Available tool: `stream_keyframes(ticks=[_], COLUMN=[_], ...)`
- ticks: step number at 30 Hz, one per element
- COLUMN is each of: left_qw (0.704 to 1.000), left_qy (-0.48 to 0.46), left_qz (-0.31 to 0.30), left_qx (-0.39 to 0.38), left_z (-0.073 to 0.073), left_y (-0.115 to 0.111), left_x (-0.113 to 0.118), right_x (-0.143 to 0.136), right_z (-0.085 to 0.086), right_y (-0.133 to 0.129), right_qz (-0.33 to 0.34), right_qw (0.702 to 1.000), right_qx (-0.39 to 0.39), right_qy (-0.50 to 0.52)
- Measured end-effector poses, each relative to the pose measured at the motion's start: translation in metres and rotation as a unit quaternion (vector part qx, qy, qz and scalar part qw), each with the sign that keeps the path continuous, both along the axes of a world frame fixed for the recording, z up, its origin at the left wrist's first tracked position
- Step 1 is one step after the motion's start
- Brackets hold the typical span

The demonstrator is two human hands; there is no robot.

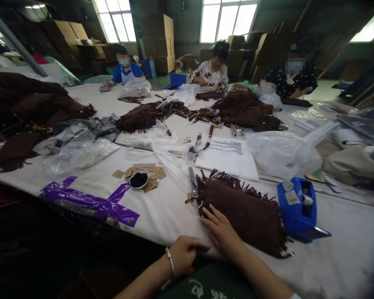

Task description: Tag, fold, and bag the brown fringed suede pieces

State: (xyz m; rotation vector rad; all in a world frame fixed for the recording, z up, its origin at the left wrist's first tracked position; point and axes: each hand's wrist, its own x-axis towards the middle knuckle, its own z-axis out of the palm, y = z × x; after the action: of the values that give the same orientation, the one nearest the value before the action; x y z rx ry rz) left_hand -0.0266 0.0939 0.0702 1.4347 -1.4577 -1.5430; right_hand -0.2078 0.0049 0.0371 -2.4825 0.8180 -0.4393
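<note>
A dark brown fringed bag (243,207) lies flat on the white-covered table in front of me. My right hand (221,232) rests on its near left part, fingers spread and nothing gripped. At the table's front edge is my left hand (185,254), wearing a bracelet, apart from the bag. One of its fingers stretches to the right; the others are partly hidden, and I see nothing held. A strap wrapped in pale material (192,182) and small tags on string lie at the bag's left end. To the bag's right stands a blue tape dispenser (296,209).
Kraft tags (156,172) surround a small white dish (139,180) with black contents. Purple tape (90,201) marks the front edge. Beyond are a printed white bag (227,155), clear plastic (280,151) and brown bag piles (243,108). Several people work across the table.
</note>
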Motion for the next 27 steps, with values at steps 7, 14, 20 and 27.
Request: stream_keyframes(ticks=[7,14,20,27], left_qw=[0.857,0.814,0.878,0.903], left_qy=[-0.382,-0.436,-0.321,-0.249], left_qz=[0.019,0.021,0.075,0.112], left_qx=[-0.345,-0.385,-0.347,-0.332], left_z=[-0.011,-0.016,-0.003,0.016], left_y=[-0.059,-0.068,-0.042,-0.055], left_x=[0.04,0.035,0.023,0.045], right_x=[-0.013,0.028,0.056,0.029], right_z=[-0.015,0.014,0.005,0.016], right_y=[-0.001,-0.019,-0.017,-0.023], right_qz=[-0.069,-0.073,-0.03,-0.087], right_qw=[0.994,0.993,0.992,0.91], right_qx=[0.005,-0.018,0.003,0.274], right_qy=[-0.089,-0.092,-0.119,-0.298])
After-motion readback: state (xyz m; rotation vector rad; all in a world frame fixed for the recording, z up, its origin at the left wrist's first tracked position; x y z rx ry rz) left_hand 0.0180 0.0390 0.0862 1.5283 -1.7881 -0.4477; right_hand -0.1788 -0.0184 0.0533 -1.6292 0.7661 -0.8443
